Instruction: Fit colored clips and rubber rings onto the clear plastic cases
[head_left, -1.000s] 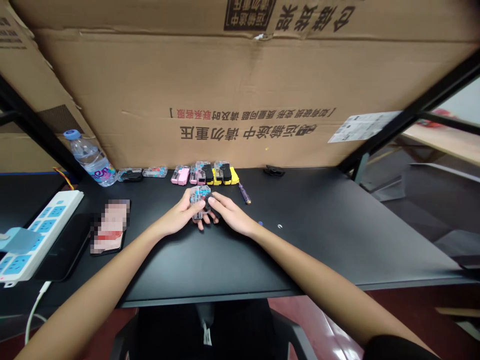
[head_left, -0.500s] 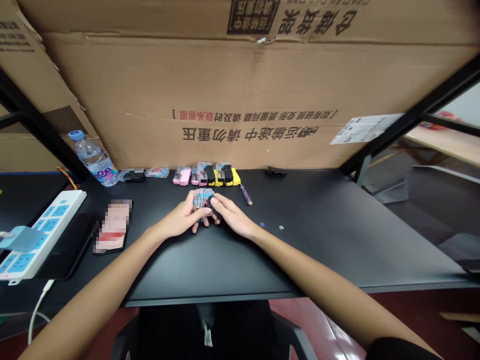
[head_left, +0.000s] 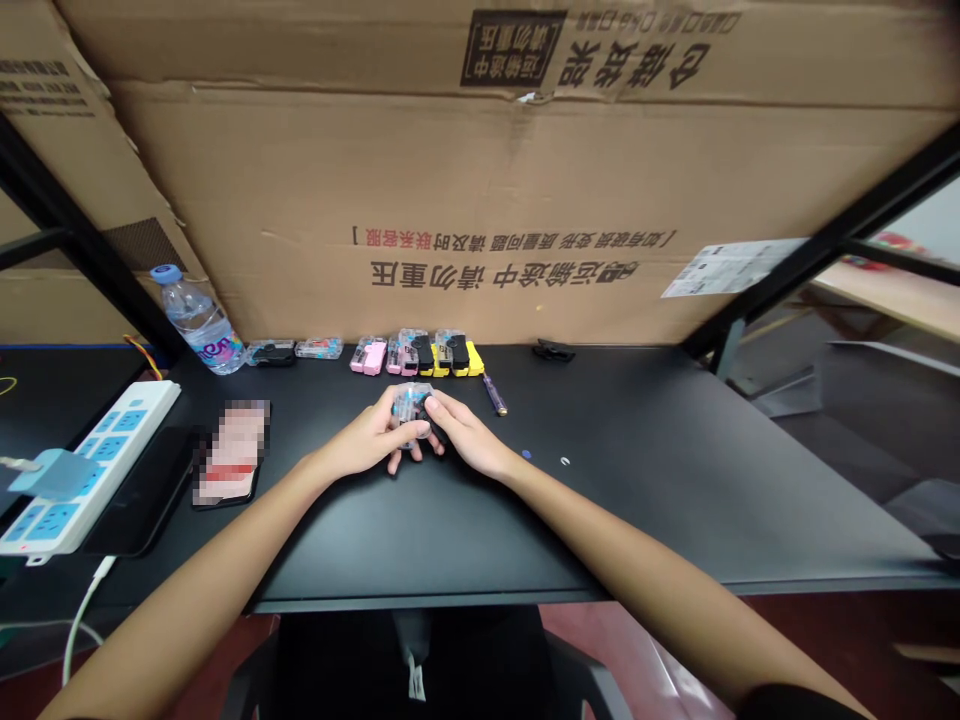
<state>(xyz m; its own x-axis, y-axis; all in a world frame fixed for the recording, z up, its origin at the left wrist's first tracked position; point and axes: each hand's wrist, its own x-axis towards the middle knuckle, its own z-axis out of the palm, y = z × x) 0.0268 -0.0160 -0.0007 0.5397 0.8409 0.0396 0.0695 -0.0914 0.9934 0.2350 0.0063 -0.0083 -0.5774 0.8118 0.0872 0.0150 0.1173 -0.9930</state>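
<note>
Between my hands, over the middle of the black table, is a small clear plastic device (head_left: pixel 409 401) with blue bits showing inside and a black part on its right side. My left hand (head_left: pixel 373 433) is closed around its left side, thumb across the front and fingertips showing below. My right hand (head_left: pixel 471 438) grips the black part from the right, with its thumb on top. The fingers cover much of the device, so its exact kind cannot be told. Beyond the hands lie similar pink (head_left: pixel 369 356) and yellow (head_left: pixel 475 359) pieces, beside a small screwdriver (head_left: pixel 495 394).
A water bottle (head_left: pixel 199 320), a phone (head_left: pixel 234 452) and a white power strip (head_left: pixel 90 470) are on the left. Several clear pieces (head_left: pixel 319 348) line the cardboard (head_left: pixel 525 190) at the back. A black clip-like item (head_left: pixel 553 350) and a small blue disc (head_left: pixel 526 454) lie to the right.
The camera view has shifted slightly, so the whole scene sits a little lower and to the right. Both hands keep their hold on the clear device.
</note>
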